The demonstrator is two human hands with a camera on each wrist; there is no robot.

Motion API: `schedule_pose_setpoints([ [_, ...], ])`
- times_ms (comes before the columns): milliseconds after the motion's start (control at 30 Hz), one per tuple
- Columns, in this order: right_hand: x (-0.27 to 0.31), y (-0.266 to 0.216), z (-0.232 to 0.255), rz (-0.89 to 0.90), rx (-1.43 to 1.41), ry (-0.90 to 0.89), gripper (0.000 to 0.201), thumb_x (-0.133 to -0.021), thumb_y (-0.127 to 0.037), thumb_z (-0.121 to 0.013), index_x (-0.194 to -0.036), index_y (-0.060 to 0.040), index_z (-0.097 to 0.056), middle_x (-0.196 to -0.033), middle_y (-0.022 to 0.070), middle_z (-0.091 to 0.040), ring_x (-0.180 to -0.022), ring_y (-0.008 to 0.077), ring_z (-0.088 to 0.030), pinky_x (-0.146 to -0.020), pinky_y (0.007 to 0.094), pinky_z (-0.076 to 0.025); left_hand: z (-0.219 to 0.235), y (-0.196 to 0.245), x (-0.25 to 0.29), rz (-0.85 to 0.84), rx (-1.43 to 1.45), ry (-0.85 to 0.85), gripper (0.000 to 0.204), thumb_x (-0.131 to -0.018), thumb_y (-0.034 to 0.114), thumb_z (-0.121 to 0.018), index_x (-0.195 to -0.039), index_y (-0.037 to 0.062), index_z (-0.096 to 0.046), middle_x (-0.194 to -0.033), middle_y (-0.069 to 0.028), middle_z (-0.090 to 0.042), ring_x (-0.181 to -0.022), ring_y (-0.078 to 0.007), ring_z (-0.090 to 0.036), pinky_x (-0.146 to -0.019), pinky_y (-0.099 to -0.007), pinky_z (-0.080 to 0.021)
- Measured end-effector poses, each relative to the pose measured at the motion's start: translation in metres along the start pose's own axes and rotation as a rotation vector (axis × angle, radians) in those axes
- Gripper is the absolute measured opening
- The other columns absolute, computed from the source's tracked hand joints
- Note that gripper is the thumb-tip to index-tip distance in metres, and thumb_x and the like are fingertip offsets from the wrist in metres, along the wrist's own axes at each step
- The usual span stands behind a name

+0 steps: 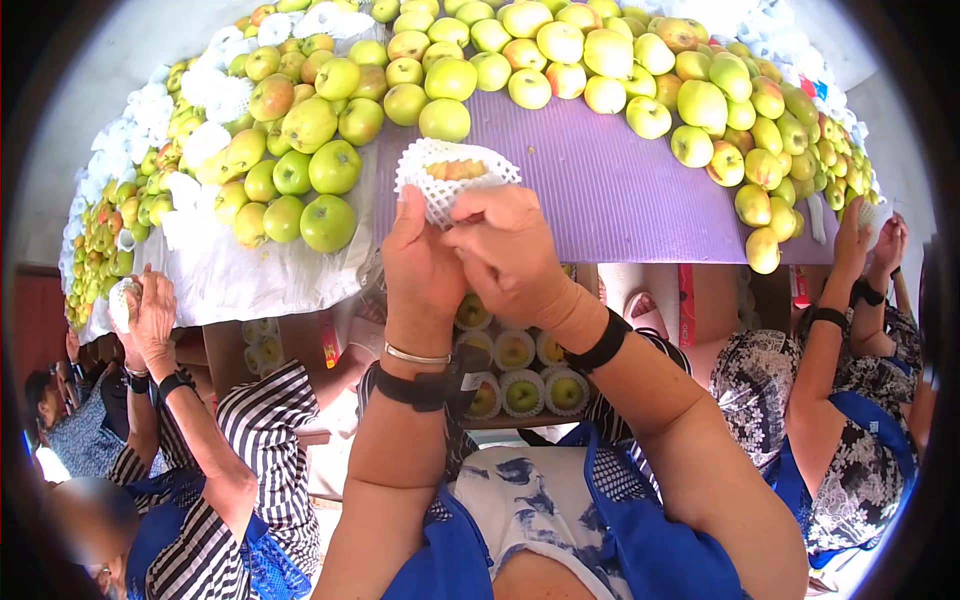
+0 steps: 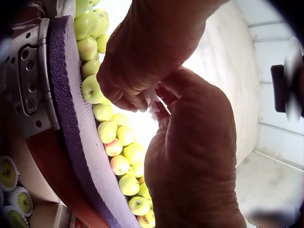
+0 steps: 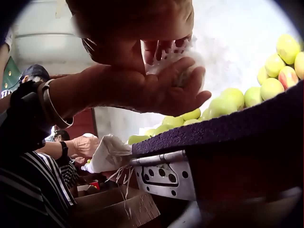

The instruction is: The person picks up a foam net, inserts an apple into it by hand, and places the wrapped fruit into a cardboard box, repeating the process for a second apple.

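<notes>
Over the near edge of the purple table, both hands are on an apple (image 1: 456, 170) in a white foam net (image 1: 412, 170). The left hand (image 1: 424, 262) cradles it from below, its fingers curled round the netted apple in the right wrist view. From the other side the right hand (image 1: 517, 248) pinches the net's near edge between thumb and bent fingers. Yellow-red skin shows through the opening at the net's far side. In the left wrist view, the left hand (image 2: 197, 152) and right hand (image 2: 152, 52) hide most of the apple, leaving a strip of foam net (image 2: 153, 100) visible.
Loose apples (image 1: 560, 45) lie heaped along the far side of the purple tabletop (image 1: 560, 180). White foam nets (image 1: 215, 95) lie among them at the left. Below the edge, netted apples (image 1: 522, 393) fill a box. Other people's hands (image 1: 152, 318) work at both sides.
</notes>
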State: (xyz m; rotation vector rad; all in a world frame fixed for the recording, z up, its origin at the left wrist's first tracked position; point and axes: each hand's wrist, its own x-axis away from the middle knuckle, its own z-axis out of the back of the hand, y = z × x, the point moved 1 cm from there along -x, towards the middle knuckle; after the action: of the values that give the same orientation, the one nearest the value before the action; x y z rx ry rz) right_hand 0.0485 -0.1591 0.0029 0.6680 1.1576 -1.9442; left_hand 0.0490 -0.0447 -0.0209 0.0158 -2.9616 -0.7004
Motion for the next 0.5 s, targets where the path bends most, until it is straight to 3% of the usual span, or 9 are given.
schedule_pose_setpoints([
  [167,0.005,0.016,0.002,-0.414,-0.513,0.312,0.012,-0.073,0.002,-0.062,-0.081,-0.0029,-0.054,-0.085,0.0063,-0.056,-0.075,0.0134,-0.055,-0.067,0.0266,-0.045,-0.008,0.001,0.002,0.004,0.035,-0.162,0.045,-0.096,0.029,-0.037,-0.132,0.0012,-0.033,-0.132,-0.0133,-0.043,-0.121,-0.0291,-0.043,-0.101,-0.0447,-0.034],
  [200,0.004,0.016,0.004,-0.63,-0.609,0.321,0.017,-0.075,-0.004,-0.066,-0.084,-0.0043,-0.051,-0.085,0.0038,-0.055,-0.074,0.0076,-0.051,-0.064,0.0229,-0.044,-0.012,0.0,0.003,0.004,0.026,-0.178,0.043,-0.097,0.027,-0.036,-0.131,0.0013,-0.034,-0.13,-0.0133,-0.045,-0.119,-0.0286,-0.045,-0.099,-0.0447,-0.037],
  [300,-0.002,0.017,0.016,-0.634,-0.311,0.353,0.02,-0.074,-0.006,-0.068,-0.085,-0.0051,-0.051,-0.086,0.0034,-0.053,-0.074,0.0075,-0.05,-0.064,0.0229,-0.044,-0.017,-0.002,0.005,0.0,-0.018,-0.202,0.042,-0.097,0.025,-0.036,-0.131,0.0022,-0.033,-0.129,-0.0128,-0.046,-0.118,-0.0278,-0.046,-0.097,-0.0442,-0.039],
  [333,-0.004,0.019,0.018,-0.609,-0.296,0.352,0.024,-0.074,-0.006,-0.067,-0.094,-0.005,-0.053,-0.087,0.005,-0.052,-0.074,0.0102,-0.05,-0.063,0.0247,-0.044,-0.018,-0.003,0.006,-0.002,-0.035,-0.206,0.042,-0.097,0.025,-0.036,-0.132,0.0025,-0.033,-0.13,-0.0126,-0.045,-0.119,-0.0277,-0.046,-0.097,-0.0441,-0.039],
  [500,-0.016,0.022,0.033,-0.273,0.013,0.17,0.033,-0.07,-0.001,-0.061,-0.103,-0.0052,-0.059,-0.092,0.0126,-0.054,-0.076,0.026,-0.054,-0.065,0.033,-0.047,-0.019,-0.005,0.007,-0.011,-0.118,-0.176,0.042,-0.097,0.025,-0.036,-0.133,0.003,-0.032,-0.13,-0.0117,-0.045,-0.119,-0.0259,-0.046,-0.096,-0.0424,-0.04],
])
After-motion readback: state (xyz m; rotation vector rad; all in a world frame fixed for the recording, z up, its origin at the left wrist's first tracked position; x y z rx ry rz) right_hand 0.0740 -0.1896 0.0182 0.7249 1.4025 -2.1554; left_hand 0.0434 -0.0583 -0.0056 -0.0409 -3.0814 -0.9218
